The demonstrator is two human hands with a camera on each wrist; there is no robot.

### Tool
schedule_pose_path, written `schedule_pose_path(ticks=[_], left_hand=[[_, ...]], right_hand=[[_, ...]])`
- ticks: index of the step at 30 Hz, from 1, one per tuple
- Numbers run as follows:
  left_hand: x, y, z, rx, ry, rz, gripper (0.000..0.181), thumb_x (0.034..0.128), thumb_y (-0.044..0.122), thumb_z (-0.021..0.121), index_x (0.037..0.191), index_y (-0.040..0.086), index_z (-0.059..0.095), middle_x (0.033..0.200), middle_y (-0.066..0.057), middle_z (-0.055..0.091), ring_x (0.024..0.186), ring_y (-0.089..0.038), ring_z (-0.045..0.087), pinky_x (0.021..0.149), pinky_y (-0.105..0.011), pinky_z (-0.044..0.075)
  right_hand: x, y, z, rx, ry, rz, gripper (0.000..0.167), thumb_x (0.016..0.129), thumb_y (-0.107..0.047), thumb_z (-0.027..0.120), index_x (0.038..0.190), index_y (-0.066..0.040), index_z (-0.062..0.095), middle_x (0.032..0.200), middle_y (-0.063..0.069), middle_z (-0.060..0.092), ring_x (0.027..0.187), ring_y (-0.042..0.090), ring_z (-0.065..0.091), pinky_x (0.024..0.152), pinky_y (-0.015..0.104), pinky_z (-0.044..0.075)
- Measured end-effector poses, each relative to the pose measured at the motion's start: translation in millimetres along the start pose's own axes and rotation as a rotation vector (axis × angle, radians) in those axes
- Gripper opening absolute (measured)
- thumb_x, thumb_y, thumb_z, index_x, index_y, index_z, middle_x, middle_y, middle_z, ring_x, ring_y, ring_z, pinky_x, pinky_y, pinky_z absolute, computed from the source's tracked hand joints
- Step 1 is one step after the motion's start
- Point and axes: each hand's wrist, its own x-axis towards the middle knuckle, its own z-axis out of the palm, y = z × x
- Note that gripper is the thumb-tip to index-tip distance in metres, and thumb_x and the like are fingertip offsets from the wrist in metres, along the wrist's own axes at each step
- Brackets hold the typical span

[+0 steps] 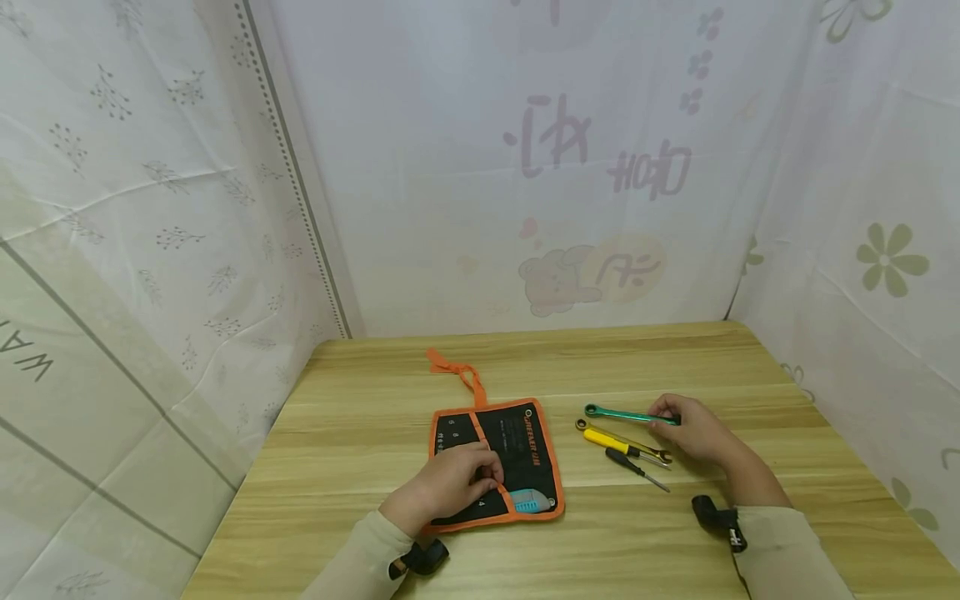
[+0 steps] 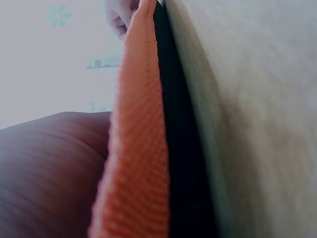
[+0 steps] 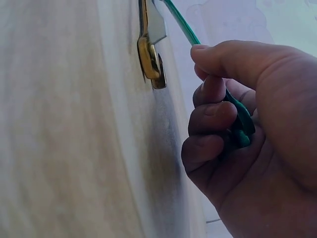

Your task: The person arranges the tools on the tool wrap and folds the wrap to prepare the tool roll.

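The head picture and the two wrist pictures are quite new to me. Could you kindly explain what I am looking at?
There is no robot here: you see a person's two bare hands. The wide picture comes from a camera worn on the head, looking forward and down. The two close pictures come from cameras worn on the wrists, so things appear large and tilted.

On the wooden table lies a black pouch with orange edging; a grey and blue tool is partly tucked into it. The left hand seems to pinch part of the pouch. The right hand holds a green wrench. Near it lie a gold wrench, a yellow screwdriver and a black screwdriver.
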Motion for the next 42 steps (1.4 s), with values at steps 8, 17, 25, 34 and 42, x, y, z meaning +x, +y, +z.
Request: schedule_pose_path(ticks=[8, 17, 25, 34, 42], left_hand=[[-2.3, 1.8, -0.5, -0.013, -0.001, -0.003, 0.012, 0.0987, 0.023, 0.077, 0.097, 0.033, 0.070, 0.089, 0.022, 0.054, 0.076, 0.004, 0.052, 0.068, -0.021, 0.048], [-2.9, 2.7, -0.5, -0.037, 0.019, 0.006, 0.008, 0.0991, 0.024, 0.076, 0.096, 0.030, 0.072, 0.090, 0.020, 0.053, 0.076, 0.003, 0.052, 0.067, -0.020, 0.048], [-2.1, 3.1, 1.7, -0.042, 0.029, 0.005, 0.010, 0.0983, 0.023, 0.077, 0.097, 0.031, 0.071, 0.091, 0.021, 0.054, 0.077, 0.004, 0.053, 0.068, -0.019, 0.049], [-1.4, 2.2, 2.7, -0.065, 0.036, 0.010, 0.008, 0.0986, 0.022, 0.077, 0.097, 0.029, 0.072, 0.091, 0.020, 0.055, 0.078, 0.004, 0.053, 0.069, -0.019, 0.049], [-2.3, 3.8, 1.8, -0.070, 0.060, 0.015, 0.009, 0.0975, 0.021, 0.078, 0.096, 0.028, 0.074, 0.093, 0.019, 0.055, 0.078, 0.003, 0.053, 0.069, -0.019, 0.050]], right_hand=[[-1.9, -4.4, 0.6, -0.010, 0.010, 0.002, 0.016, 0.103, -0.018, 0.070, 0.113, -0.006, 0.068, 0.096, 0.005, 0.061, 0.087, 0.022, 0.054, 0.074, 0.031, 0.048], [-5.5, -14.4, -0.3, -0.018, 0.044, -0.041, 0.018, 0.103, -0.025, 0.071, 0.112, -0.010, 0.069, 0.099, 0.003, 0.063, 0.089, 0.022, 0.055, 0.077, 0.035, 0.048], [-9.1, -28.9, 1.0, -0.016, 0.052, -0.055, 0.015, 0.103, -0.027, 0.071, 0.109, -0.014, 0.069, 0.099, 0.002, 0.063, 0.089, 0.023, 0.055, 0.074, 0.033, 0.049], [-13.8, -49.6, 7.1, -0.016, 0.026, -0.094, 0.014, 0.102, -0.030, 0.072, 0.109, -0.018, 0.069, 0.099, 0.000, 0.063, 0.089, 0.022, 0.056, 0.075, 0.034, 0.050], [-17.0, -63.0, 15.5, 0.034, -0.026, -0.128, 0.012, 0.102, -0.027, 0.072, 0.109, -0.019, 0.068, 0.098, 0.001, 0.063, 0.086, 0.022, 0.056, 0.072, 0.032, 0.051]])
